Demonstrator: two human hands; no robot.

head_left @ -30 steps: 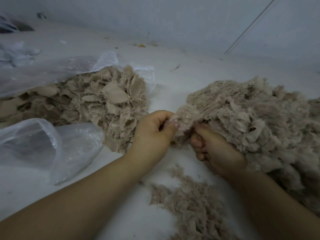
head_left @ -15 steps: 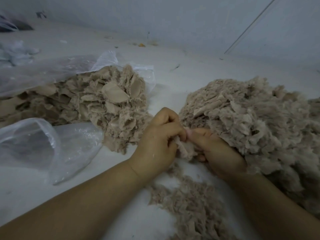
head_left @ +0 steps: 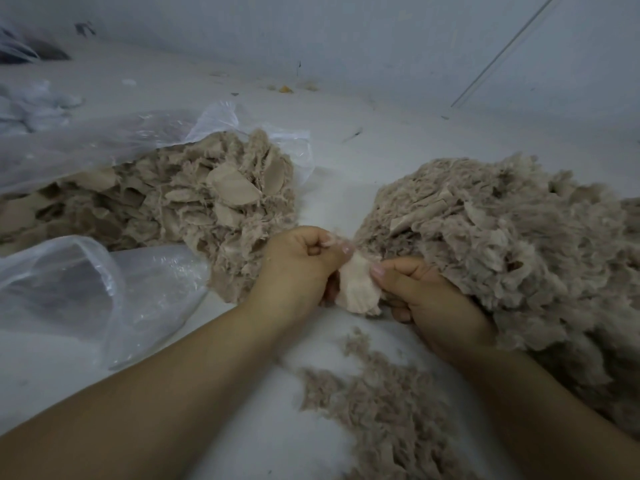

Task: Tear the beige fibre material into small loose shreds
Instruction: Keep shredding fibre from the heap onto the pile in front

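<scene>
A pale beige fibre piece (head_left: 358, 289) is held between both hands in the middle of the view. My left hand (head_left: 299, 266) pinches its upper left edge with thumb and curled fingers. My right hand (head_left: 426, 296) grips its right side, thumb on top. To the right rises a big heap of fluffy shredded fibre (head_left: 512, 244). At the left, coarse flat beige chunks (head_left: 194, 206) spill from a clear plastic bag (head_left: 104, 147). A thin scatter of loose shreds (head_left: 377, 403) lies on the white surface below my hands.
A second clear plastic bag (head_left: 86, 289) lies open at the left front. The white surface (head_left: 381, 140) runs back to a pale wall. Crumpled plastic (head_left: 34, 105) sits at the far left, and small bits of debris (head_left: 284, 88) lie near the wall.
Both hands drew a piece out of the right heap's edge and lowered it toward me. The piece now shows as a flat pale flap between the hands.
</scene>
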